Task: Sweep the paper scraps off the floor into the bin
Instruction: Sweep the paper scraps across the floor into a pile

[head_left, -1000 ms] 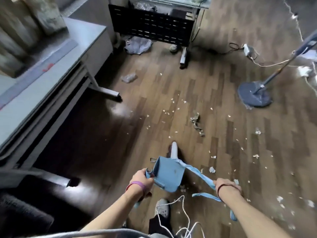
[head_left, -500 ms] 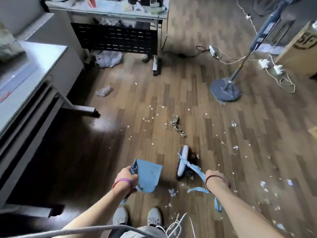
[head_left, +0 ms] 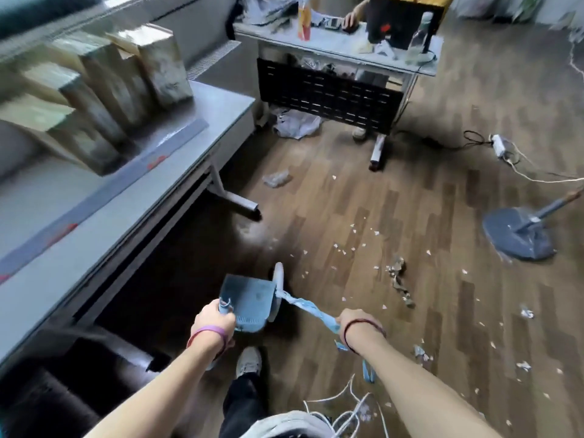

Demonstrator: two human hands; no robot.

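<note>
My left hand [head_left: 212, 320] grips the handle of a blue dustpan [head_left: 249, 303] held just above the wooden floor. My right hand [head_left: 354, 324] holds the blue wrapped handle of a small broom [head_left: 278, 281] whose white head stands right beside the dustpan's right edge. Small white paper scraps [head_left: 347, 248] lie scattered over the floor ahead and to the right, with a crumpled brown scrap [head_left: 398, 279] among them. More scraps [head_left: 521, 365] lie at the lower right. No bin is in view.
A grey desk [head_left: 120, 197] with cardboard boxes runs along the left, its leg [head_left: 237, 200] reaching onto the floor. A second desk [head_left: 341, 45] stands ahead with another person behind it. A round mop [head_left: 518, 237], a power strip [head_left: 499, 145] and cables lie on the right.
The view has swung left and up, showing more of the left desk. The dustpan and broom head have come together, with the broom now touching the dustpan's right side.
</note>
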